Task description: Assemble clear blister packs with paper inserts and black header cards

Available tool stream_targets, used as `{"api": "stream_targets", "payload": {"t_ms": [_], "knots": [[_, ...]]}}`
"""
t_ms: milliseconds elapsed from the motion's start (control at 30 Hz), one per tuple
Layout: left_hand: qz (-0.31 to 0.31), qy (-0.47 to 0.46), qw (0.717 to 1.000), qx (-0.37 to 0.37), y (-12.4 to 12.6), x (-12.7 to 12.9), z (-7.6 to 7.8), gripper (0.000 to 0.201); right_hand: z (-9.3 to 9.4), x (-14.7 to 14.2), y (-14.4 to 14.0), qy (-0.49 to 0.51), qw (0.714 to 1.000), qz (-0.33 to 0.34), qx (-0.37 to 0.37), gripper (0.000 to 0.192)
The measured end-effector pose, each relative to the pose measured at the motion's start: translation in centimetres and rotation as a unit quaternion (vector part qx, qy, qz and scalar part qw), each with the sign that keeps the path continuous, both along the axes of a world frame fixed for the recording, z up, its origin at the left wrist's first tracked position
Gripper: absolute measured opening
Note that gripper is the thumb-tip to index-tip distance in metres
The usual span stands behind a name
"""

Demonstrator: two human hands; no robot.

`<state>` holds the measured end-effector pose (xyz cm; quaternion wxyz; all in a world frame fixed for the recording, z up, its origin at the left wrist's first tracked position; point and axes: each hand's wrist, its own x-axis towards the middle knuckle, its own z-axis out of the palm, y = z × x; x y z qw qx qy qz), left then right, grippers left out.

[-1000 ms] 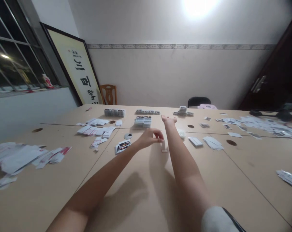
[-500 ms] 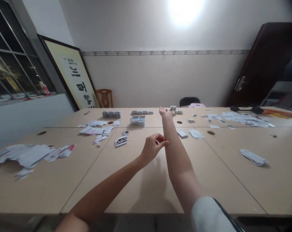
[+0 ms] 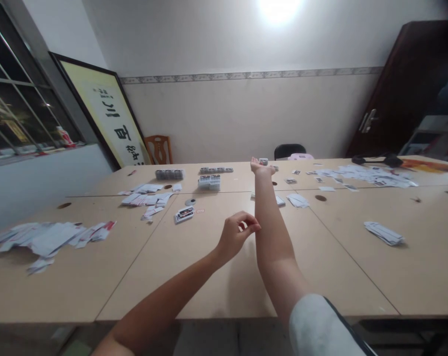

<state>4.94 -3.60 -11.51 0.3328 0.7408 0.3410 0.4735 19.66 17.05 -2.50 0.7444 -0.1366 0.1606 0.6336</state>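
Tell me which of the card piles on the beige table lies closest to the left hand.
The small dark-faced card pile, lying alone just beyond the left hand. The white paper heaps and the grey stacks lie farther back.

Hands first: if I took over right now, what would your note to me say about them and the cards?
Left hand: fingers curled, tips at the right forearm, holding nothing visible.
Right hand: stretched far across the table, by the small card stacks near the far edge; grip too small to tell.
Things: card stacks in rows mid-table, loose card pile nearer, papers scattered on the left.
Done: some cards stacked.
Left: loose cards and papers lie unsorted.
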Motion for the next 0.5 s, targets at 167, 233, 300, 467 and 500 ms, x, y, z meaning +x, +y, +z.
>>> {"api": "stream_targets", "payload": {"t_ms": [167, 233, 300, 467, 500], "knots": [[0.0, 0.015, 1.0, 0.021, -0.2, 0.4, -0.1, 0.013, -0.1, -0.2, 0.1, -0.008, 1.0, -0.007, 0.002, 0.037], [0.003, 0.027, 0.999, 0.035, -0.2, 0.4, 0.1, 0.013, -0.2, -0.4, 0.1, -0.009, 1.0, -0.008, 0.005, 0.04], [0.009, 0.038, 0.998, 0.047, -0.3, 0.4, 0.1, 0.013, -0.3, -0.5, 0.1, -0.007, 1.0, -0.006, 0.011, 0.042], [0.02, 0.041, 0.999, 0.026, -0.5, -0.5, -0.4, 0.014, 0.4, 0.1, -0.3, 0.023, 0.999, 0.0, 0.033, 0.035], [0.018, 0.034, 0.999, 0.012, -0.6, -0.8, -0.6, 0.015, 0.6, 0.4, -0.4, 0.033, 0.999, 0.0, 0.039, 0.034]]}}
